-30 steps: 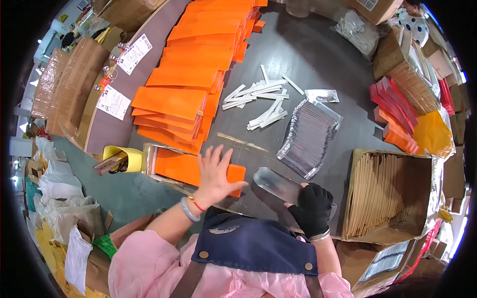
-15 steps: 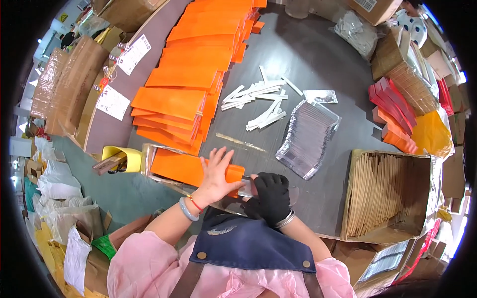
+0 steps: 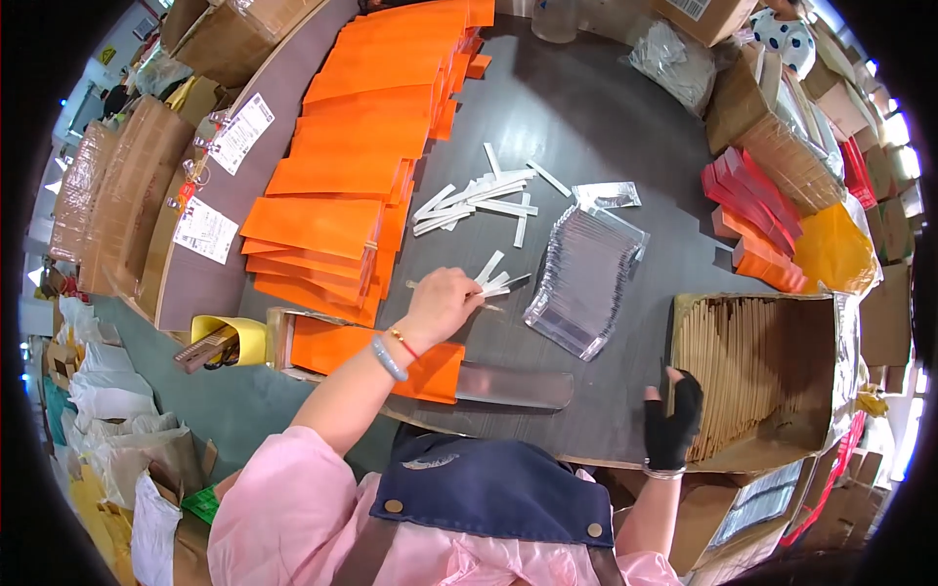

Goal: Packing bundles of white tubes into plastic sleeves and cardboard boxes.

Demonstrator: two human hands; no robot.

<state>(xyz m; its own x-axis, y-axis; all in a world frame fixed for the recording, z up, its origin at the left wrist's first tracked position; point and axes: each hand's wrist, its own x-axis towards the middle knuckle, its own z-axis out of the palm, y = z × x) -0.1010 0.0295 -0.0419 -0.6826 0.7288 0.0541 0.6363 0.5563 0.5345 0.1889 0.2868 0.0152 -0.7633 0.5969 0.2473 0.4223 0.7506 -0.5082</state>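
Note:
Bare and bent at the wrist, my left hand (image 3: 440,305) closes on a small bunch of white strips (image 3: 495,275) over the middle of the table. Below that arm lies an orange sleeve (image 3: 430,376), with a clear plastic piece (image 3: 513,386) sticking out of its right end. My right hand (image 3: 674,422), in a black fingerless glove, is at the left edge of a cardboard box (image 3: 831,381). Its thumb and forefinger are apart, and I see nothing between them. Thin brown cardboard pieces (image 3: 738,376) stand packed on edge inside the box.
Overlapping orange sleeves (image 3: 337,176) line the left side. More loose white strips (image 3: 476,200) lie beyond my left hand. A stack of clear plastic packets (image 3: 586,278) sits right of them. Red and orange pieces (image 3: 752,205) lie at right. A yellow holder (image 3: 252,340) hangs at left.
My left hand has left the orange sleeve and gathered some white strips, drawing them nearer. My right hand has let go of the clear plastic piece and moved right to the box.

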